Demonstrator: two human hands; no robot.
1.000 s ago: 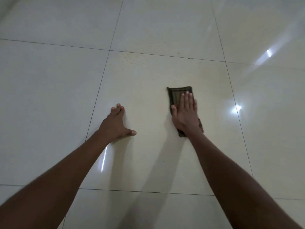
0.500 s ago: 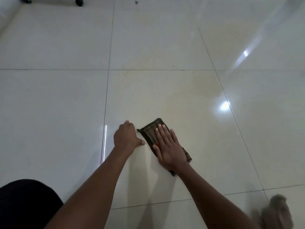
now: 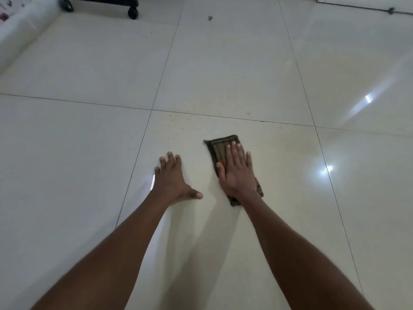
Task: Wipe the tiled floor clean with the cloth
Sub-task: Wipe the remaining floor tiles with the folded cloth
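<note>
Two hands lie flat on the shiny tiled floor [image 3: 89,164]. Right hand [image 3: 237,173], fingers together, presses the dark cloth [image 3: 220,145]. Left hand [image 3: 173,177] is spread, maybe just leaning.

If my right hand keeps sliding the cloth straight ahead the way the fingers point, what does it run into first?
Nothing solid, as far as the picture shows. The right hand lies flat on the cloth, fingers pointing away and slightly left. Ahead is bare floor: first a grout line, then, much farther, a small dark scrap, roughly in line.

Black wheeled base [image 3: 100,2], small debris [image 3: 209,18]
</note>
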